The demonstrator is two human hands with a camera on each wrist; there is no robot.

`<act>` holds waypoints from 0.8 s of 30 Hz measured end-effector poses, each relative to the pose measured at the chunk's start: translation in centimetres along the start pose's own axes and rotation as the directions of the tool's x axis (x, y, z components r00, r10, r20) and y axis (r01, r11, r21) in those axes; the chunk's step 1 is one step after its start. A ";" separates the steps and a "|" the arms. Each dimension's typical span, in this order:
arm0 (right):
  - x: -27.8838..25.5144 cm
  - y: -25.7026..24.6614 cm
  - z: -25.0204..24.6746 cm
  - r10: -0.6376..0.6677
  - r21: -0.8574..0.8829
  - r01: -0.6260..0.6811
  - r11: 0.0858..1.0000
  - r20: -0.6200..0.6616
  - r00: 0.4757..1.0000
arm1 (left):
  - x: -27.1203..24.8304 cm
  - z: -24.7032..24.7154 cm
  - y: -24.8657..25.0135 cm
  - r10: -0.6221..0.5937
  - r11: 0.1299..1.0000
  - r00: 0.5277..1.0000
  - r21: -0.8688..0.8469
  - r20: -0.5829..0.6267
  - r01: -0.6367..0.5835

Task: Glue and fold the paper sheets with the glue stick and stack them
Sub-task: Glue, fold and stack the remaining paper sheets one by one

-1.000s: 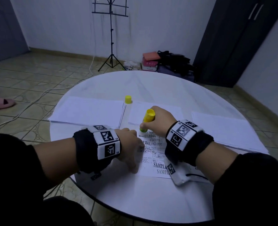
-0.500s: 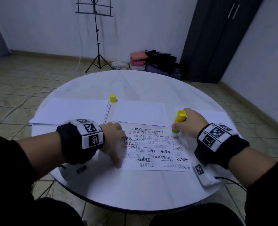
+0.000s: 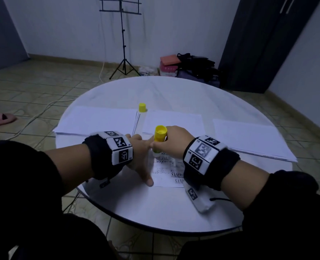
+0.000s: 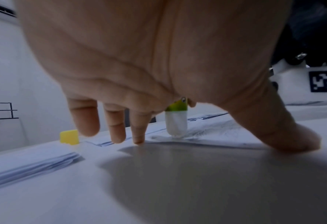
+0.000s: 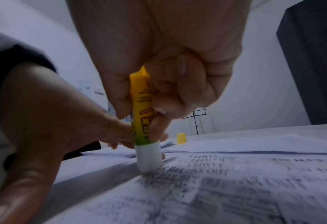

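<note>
Right hand (image 3: 172, 141) grips glue stick (image 3: 160, 136); left hand (image 3: 139, 156) flat; cap (image 3: 142, 107) behind.

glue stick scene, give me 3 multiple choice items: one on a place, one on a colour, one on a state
1. Where does the loose cap stand?
A. on the table between two paper stacks
B. on the floor
C. in the left hand

2. What colour is the glue stick body?
A. red
B. yellow
C. black

3. What is the left hand doing?
A. gripping the cap
B. pressing spread fingers on the printed sheet
C. hanging off the table

Key: 1 A, the head view shows it there. 2 B, yellow in the right hand. 3 B, fingertips pin the sheet's edge.
</note>
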State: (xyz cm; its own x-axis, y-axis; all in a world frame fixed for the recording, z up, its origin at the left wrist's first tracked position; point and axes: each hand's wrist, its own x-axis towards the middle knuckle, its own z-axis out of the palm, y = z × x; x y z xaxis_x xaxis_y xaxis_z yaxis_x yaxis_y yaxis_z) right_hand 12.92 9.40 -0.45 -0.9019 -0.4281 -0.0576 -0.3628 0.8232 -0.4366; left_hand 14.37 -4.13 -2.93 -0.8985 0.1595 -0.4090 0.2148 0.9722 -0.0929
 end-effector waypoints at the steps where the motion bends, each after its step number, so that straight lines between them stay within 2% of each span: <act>1: -0.2 0.0 0.1 -0.005 -0.003 0.005 1.000 0.017 1.000 | -0.1 -0.1 0.1 0.031 0.999 0.999 0.018 -0.006 -0.031; 4: -1.5 -0.2 0.1 -0.064 -0.021 0.065 0.998 0.056 0.996 | -0.2 -0.3 0.2 0.096 0.994 0.995 0.060 -0.006 -0.096; 9: -3.7 0.3 -0.2 -0.104 -0.044 0.111 0.993 0.125 0.987 | 0.3 -0.6 0.4 0.074 0.987 0.996 0.138 0.043 -0.079; 14: -5.7 2.5 -1.1 -0.075 -0.002 0.075 0.997 0.118 0.990 | 0.6 -1.1 0.9 0.027 0.977 0.999 0.208 0.047 -0.036; 18: -7.7 5.1 -2.8 0.009 -0.013 -0.008 1.000 0.100 0.995 | 0.4 -1.3 1.3 0.036 0.966 0.999 0.255 0.022 -0.040; 24: -10.1 8.8 -4.8 0.102 0.021 -0.105 0.994 0.087 0.991 | 0.7 -1.8 1.9 0.034 0.962 0.997 0.267 0.073 -0.053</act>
State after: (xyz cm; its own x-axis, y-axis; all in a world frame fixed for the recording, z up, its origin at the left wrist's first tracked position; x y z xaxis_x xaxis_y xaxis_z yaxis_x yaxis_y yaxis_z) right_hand 17.75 22.74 0.61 -0.9105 -0.3722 -0.1800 -0.2615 0.8557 -0.4466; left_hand 13.43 -1.85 -1.76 -0.8603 0.1798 -0.4770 0.3563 0.8814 -0.3103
